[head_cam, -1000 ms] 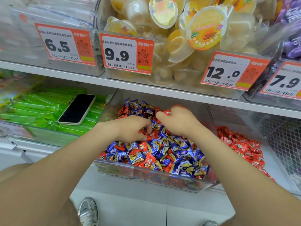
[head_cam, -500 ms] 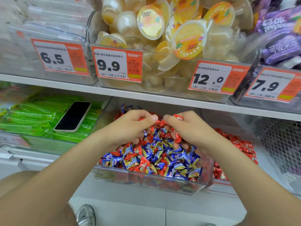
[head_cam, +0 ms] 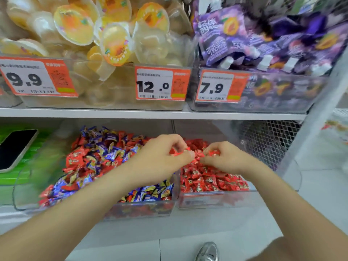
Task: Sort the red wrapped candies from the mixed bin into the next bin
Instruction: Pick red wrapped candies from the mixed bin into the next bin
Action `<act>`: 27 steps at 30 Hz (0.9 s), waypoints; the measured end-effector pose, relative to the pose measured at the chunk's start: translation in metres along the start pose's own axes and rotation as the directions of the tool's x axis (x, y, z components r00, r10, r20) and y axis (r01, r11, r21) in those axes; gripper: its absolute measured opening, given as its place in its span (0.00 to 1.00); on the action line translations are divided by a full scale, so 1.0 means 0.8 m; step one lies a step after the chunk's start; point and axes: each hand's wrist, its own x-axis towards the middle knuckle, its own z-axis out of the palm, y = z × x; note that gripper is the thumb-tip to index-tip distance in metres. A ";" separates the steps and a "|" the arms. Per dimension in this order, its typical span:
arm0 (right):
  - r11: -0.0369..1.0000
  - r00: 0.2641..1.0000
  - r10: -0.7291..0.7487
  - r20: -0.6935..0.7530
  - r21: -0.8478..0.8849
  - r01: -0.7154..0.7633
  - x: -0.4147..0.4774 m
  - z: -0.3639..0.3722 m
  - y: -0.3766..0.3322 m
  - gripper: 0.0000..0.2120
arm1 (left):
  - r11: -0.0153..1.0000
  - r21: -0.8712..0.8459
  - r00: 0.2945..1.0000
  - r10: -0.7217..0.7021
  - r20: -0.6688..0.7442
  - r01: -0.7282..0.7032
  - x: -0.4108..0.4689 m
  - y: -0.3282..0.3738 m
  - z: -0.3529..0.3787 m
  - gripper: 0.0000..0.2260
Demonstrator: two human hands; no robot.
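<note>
Head view: both hands are at the drop point, so this step = letting go cleanly. Left hand [head_cam: 162, 157] has its fingers curled round a few red wrapped candies [head_cam: 183, 152], w/ the fingertips just past the divider wall [head_cam: 177, 179] and over the next bin [head_cam: 203, 201], while the palm sits above the mixed bin [head_cam: 139, 210]. Right hand [head_cam: 226, 161] is fully over the next bin, fingers & thumb pinched on another small bunch of reds. Exact count in either hand can't be told, frame's too blurry. To do it well, imo: bring the left knuckles across the divider wall too before opening, b/c a candy let go from under the palm would fall back among the blue wrapped candies [head_cam: 113, 155]. Release low, close to the red pile [head_cam: 207, 179], not from height. Slick wrappers prob slide & bounce, and the pile near the front looks high enough for one to skip out. Spread the fingers fully, then check quickly that nothing's stuck to a palm and no blue wrapper rode along w/ the reds; none visible from here. Aim toward the back of the next bin. Task looks far from done: plenty of reds show in the mixed bin, esp. left side & back, so the next grab prob wants a rake thru the top layer.
</note>
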 end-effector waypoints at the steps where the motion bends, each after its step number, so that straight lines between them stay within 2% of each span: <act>1: 0.999 0.999 -0.035 0.031 -0.004 0.035 0.000 -0.005 0.010 0.11 | 0.998 0.048 0.999 0.040 -0.016 -0.040 0.012 0.012 0.010 0.11; 3: 0.993 0.993 -0.094 0.068 -0.062 0.098 0.003 -0.013 0.028 0.15 | 0.981 0.153 0.991 0.128 -0.023 -0.123 0.042 0.024 0.033 0.09; 6: 0.981 0.996 -0.087 -0.015 -0.177 0.083 0.014 -0.019 0.048 0.14 | 0.921 0.337 0.981 0.190 0.046 -0.194 0.090 0.022 0.070 0.06; 8: 0.989 0.994 -0.040 -0.105 -0.144 0.024 0.019 -0.021 0.052 0.17 | 0.905 0.381 0.978 0.135 0.160 -0.188 0.114 0.017 0.089 0.07; 10: 0.992 0.985 -0.029 -0.168 -0.125 0.008 0.021 -0.022 0.051 0.18 | 0.925 0.354 0.960 0.038 0.276 -0.138 0.129 0.013 0.098 0.15; 11: 0.993 0.984 -0.026 -0.178 -0.121 0.005 0.022 -0.022 0.051 0.17 | 0.935 0.337 0.958 0.012 0.288 -0.113 0.133 0.012 0.099 0.17; 12: 0.992 0.983 -0.034 -0.178 -0.127 0.011 0.020 -0.022 0.049 0.16 | 0.941 0.321 0.966 0.021 0.256 -0.105 0.133 0.011 0.096 0.17; 14: 0.985 0.984 -0.095 -0.150 -0.158 0.071 0.011 -0.022 0.039 0.15 | 0.944 0.297 0.988 0.127 0.085 -0.147 0.122 0.010 0.084 0.10; 16: 0.967 0.975 -0.206 -0.083 -0.172 0.189 0.001 -0.021 0.022 0.14 | 0.929 0.293 0.965 0.255 -0.067 -0.225 0.097 0.010 0.067 0.07; 19: 0.929 0.938 -0.346 -0.040 -0.152 0.336 -0.014 -0.009 -0.011 0.11 | 0.904 0.324 0.927 0.342 -0.156 -0.279 0.046 0.000 0.033 0.05; 22: 0.914 0.904 -0.397 -0.158 -0.153 0.375 -0.032 0.012 -0.055 0.10 | 0.922 0.342 0.966 0.232 -0.110 -0.183 0.005 -0.027 -0.009 0.04; 23: 0.908 0.897 -0.415 -0.154 -0.129 0.398 -0.041 0.020 -0.072 0.10 | 0.931 0.336 0.983 0.175 -0.061 -0.145 -0.006 -0.038 -0.023 0.04; 25: 0.870 0.875 -0.484 -0.022 -0.117 0.478 -0.055 0.040 -0.100 0.10 | 0.929 0.357 0.994 0.077 0.080 -0.101 -0.026 -0.059 -0.046 0.04; 27: 0.790 0.822 -0.542 0.177 -0.228 0.570 -0.058 0.066 -0.119 0.12 | 0.909 0.408 0.981 0.006 0.192 -0.086 -0.044 -0.081 -0.059 0.03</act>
